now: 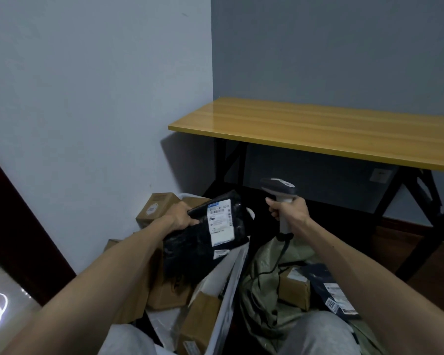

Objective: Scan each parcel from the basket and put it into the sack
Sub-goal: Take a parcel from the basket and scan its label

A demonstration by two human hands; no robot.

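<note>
A black parcel [205, 234] with a white label is gripped by the left hand [181, 216] above the white basket [226, 298] of cardboard boxes. A scanner [280, 193] is clenched in the right hand [290, 212], over the green sack [264, 283] holding 2 parcels.

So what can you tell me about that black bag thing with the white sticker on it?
The black parcel is a soft, shiny plastic mailer bag, wrinkled and a bit floppy. A tall white shipping label with barcodes and small print faces up; the print is too blurred to read. A second, smaller label sits near its lower edge. The left hand grips its upper left end, holding it tilted in the air above the boxes. The scanner in the right hand is beside it, not touching.
</note>
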